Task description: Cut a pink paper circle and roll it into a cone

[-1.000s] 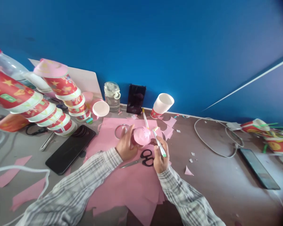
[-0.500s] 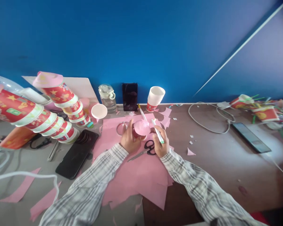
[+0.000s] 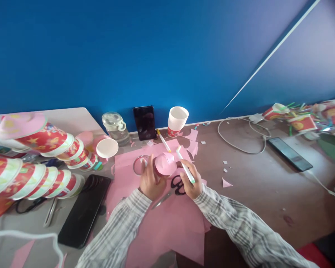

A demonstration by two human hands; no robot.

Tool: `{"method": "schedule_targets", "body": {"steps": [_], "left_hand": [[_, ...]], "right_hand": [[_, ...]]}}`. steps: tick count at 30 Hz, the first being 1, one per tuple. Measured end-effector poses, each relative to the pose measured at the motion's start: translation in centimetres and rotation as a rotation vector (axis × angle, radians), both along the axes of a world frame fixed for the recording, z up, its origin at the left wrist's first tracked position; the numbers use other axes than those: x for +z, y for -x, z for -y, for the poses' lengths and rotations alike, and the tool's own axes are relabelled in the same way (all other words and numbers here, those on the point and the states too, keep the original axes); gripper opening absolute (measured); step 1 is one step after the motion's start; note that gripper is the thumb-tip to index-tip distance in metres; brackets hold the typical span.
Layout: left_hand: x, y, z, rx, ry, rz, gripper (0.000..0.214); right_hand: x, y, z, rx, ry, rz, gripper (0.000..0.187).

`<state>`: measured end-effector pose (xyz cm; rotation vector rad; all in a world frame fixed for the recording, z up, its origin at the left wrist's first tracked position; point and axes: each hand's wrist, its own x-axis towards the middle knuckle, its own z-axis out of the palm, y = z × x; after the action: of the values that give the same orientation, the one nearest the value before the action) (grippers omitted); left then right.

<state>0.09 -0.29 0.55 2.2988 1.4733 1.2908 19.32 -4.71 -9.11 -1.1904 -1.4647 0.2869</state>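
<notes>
One pink cap [image 3: 165,164], above pink paper [image 3: 167,227], between your hands: left hand [image 3: 151,182], fingers curled around its side; right hand [image 3: 194,190], fingers pinching a marker [image 3: 186,165]. Risks: hard squeeze could dent it; marker slip could streak it; scissors [image 3: 171,192] below could snag knuckles.

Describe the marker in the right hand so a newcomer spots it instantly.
Start at the big pink paper in the middle. Near its right edge, the right hand holds a white marker. Its green end distinguishes it from the yellow-ended marker farther back.
</notes>
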Motion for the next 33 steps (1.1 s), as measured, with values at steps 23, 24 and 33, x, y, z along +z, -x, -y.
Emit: {"method": "schedule_targets", "body": {"steps": [23, 24, 33], "left_hand": [[-1.1, 0.1, -0.8, -0.018, 0.017, -0.043, 0.077], [-1.1, 0.0, -0.8, -0.02, 0.009, -0.047, 0.076], [-1.2, -0.2, -0.9, 0.011, -0.025, -0.06, 0.076]], "right_hand": [[5.2, 0.8, -1.1, 0.038, -0.157, -0.152, 0.044], [5.4, 1.0, -0.6, 0.065, -0.146, -0.165, 0.046], [5.9, 1.9, 0.8, 0.123, -0.082, -0.122, 0.058]]}}
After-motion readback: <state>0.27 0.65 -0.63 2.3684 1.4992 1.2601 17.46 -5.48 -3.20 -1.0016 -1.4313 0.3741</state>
